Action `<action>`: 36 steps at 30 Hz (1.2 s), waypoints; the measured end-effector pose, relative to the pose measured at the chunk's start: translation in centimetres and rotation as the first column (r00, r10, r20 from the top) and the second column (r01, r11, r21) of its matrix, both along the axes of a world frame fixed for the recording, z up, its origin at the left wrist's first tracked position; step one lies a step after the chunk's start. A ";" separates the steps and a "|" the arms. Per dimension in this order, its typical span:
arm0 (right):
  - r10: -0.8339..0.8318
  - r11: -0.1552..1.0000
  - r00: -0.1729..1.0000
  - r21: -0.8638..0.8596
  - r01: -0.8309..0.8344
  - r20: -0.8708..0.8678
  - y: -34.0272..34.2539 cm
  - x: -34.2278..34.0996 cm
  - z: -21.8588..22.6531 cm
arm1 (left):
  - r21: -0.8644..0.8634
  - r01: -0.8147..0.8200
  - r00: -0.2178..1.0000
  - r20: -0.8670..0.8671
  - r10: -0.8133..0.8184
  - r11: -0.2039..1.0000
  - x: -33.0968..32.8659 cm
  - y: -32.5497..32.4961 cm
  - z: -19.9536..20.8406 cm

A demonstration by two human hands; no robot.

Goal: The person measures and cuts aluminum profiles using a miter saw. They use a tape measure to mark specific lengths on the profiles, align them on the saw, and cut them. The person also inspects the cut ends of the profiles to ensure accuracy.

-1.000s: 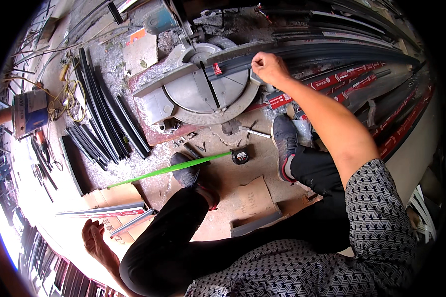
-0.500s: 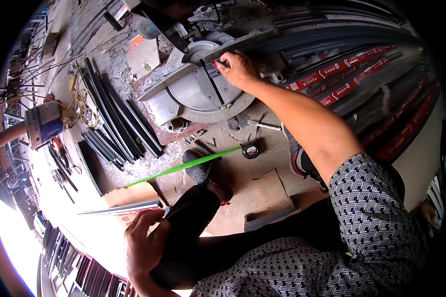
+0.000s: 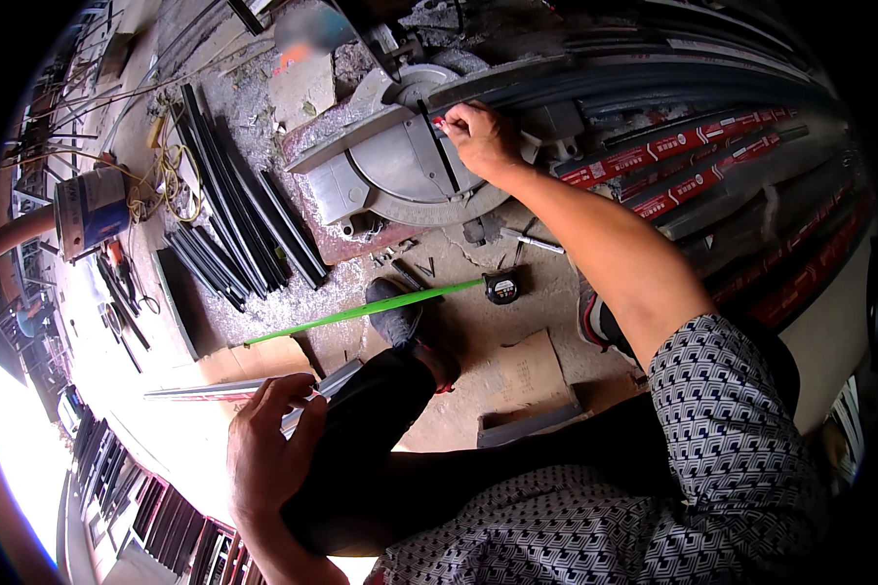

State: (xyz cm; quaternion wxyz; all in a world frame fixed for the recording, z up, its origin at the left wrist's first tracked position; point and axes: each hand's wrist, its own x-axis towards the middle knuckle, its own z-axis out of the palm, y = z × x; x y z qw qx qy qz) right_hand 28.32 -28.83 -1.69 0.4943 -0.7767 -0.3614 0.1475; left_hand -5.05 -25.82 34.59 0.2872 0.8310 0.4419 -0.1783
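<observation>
My right hand [image 3: 480,141] is closed at the miter saw's round table [image 3: 400,171], just right of its blade slot. A small red end [image 3: 440,123] shows at the fingertips, apparently of a dark profile bar, most of which is hidden by the hand. Past the wrist, long dark profiles [image 3: 654,83] run off to the right. My left hand [image 3: 271,444] hangs over my left knee, empty, its loosely bent fingers apart from the thumb.
A tape measure [image 3: 500,288] lies on the floor with its green blade [image 3: 361,311] pulled out leftward. Cut black profiles [image 3: 229,195] lie left of the saw. A marker pen [image 3: 533,241], cardboard [image 3: 522,375] and a bucket [image 3: 92,210] are around. Red-labelled profiles [image 3: 673,141] are stacked right.
The view has shifted slightly, so the saw and floor things sit a little further right. My left hand has moved slightly left; my right hand stays closed beside the blade slot.
</observation>
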 end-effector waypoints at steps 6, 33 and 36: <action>0.067 0.997 0.977 -0.008 -0.070 -0.203 -2.8 -0.7 1.5 | 0.006 0.047 0.998 0.031 -0.047 0.999 -0.2 0.0 0.5; -0.078 0.991 0.955 0.086 0.106 -0.287 -13.6 21.8 23.0 | -0.049 0.147 0.981 0.139 -0.139 0.988 1.3 -1.1 2.7; -0.168 0.973 0.959 -0.197 0.123 -0.228 -17.6 19.7 16.6 | -0.047 0.164 0.976 0.154 -0.155 0.985 1.3 -0.9 1.9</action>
